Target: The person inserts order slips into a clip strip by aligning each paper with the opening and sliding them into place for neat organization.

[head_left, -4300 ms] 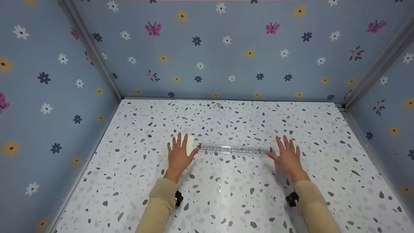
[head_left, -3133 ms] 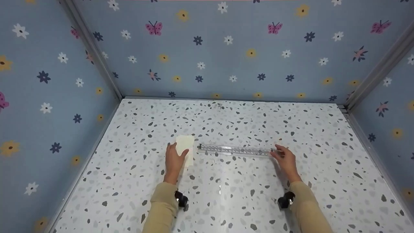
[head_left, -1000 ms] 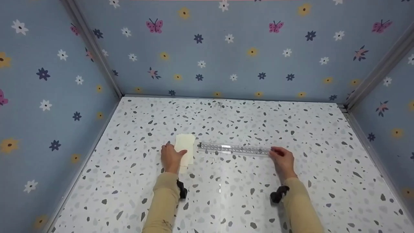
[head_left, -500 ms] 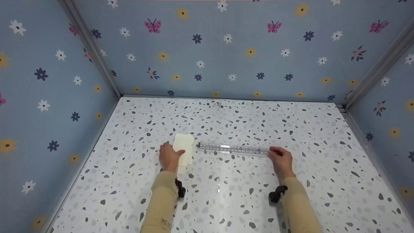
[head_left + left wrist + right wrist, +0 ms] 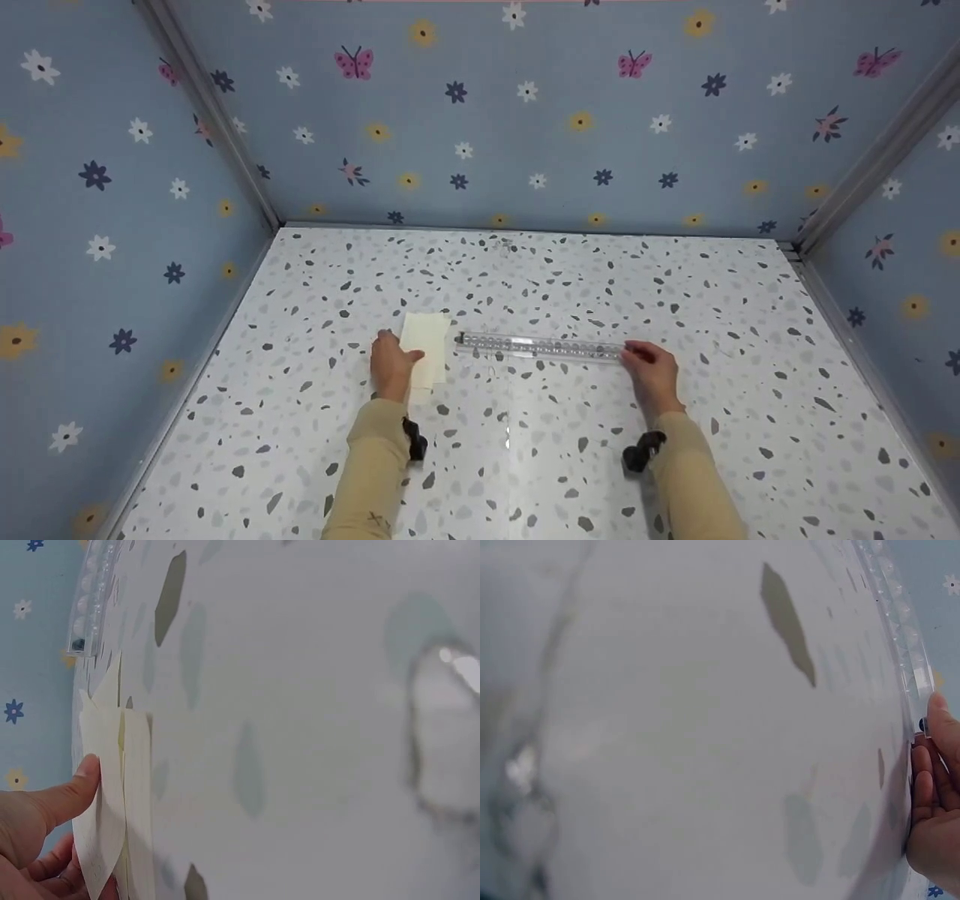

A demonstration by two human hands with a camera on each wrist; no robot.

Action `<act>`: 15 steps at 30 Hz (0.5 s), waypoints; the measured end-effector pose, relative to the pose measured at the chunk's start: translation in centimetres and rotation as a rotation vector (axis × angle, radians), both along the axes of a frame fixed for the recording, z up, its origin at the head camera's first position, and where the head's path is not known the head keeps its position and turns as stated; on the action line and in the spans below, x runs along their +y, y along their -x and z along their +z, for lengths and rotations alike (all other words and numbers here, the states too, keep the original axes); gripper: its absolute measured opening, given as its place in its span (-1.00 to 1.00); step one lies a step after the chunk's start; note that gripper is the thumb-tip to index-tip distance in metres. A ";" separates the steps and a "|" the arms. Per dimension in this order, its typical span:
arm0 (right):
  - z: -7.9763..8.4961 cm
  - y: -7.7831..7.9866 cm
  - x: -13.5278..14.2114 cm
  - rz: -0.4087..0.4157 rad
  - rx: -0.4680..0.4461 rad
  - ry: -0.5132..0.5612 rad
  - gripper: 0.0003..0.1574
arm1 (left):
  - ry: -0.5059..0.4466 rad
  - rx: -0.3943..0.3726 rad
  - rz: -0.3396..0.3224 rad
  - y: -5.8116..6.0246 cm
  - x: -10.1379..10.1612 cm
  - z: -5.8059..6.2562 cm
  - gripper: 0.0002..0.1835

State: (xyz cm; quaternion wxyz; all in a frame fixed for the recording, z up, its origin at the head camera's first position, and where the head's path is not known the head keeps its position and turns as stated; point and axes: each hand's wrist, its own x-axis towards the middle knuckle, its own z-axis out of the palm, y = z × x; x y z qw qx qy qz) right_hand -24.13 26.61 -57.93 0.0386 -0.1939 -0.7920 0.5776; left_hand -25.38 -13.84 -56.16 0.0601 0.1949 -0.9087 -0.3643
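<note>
Pale yellow paper (image 5: 424,349), in overlapping pieces, lies left of centre on the speckled table. My left hand (image 5: 391,366) grips its left edge; in the left wrist view the thumb (image 5: 86,769) presses on the paper and the other fingers are curled behind it, partly hidden. To the right lies a long clear plastic case (image 5: 536,346) filled with a row of clear round beads, dark at both ends. My right hand (image 5: 652,369) pinches the right end of this case, with the thumb (image 5: 943,724) against it in the right wrist view.
The white speckled table (image 5: 525,465) is bounded by flower-patterned blue panels (image 5: 495,112) at the back and both sides. Black wrist cameras (image 5: 643,452) sit on the inner sides of the tan sleeves. A narrow gap separates paper and case.
Both hands were spread with straight fingers; my right hand has since pinched the case's end, and my left has drawn back and gripped the paper. Over the last second little moves.
</note>
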 end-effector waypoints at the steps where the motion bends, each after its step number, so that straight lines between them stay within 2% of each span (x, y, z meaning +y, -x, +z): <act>1: 0.0 0.0 0.0 0.000 0.009 -0.001 -0.61 | -0.013 0.006 -0.003 0.0 0.0 0.0 -0.55; 10: 0.2 0.0 -0.1 -0.020 -0.023 0.066 -0.60 | -0.066 0.022 -0.027 -0.6 -0.4 0.7 -0.66; 15: 0.3 0.0 -0.1 -0.018 -0.031 0.059 -0.61 | -0.113 0.046 -0.033 -0.9 -0.5 0.6 -0.68</act>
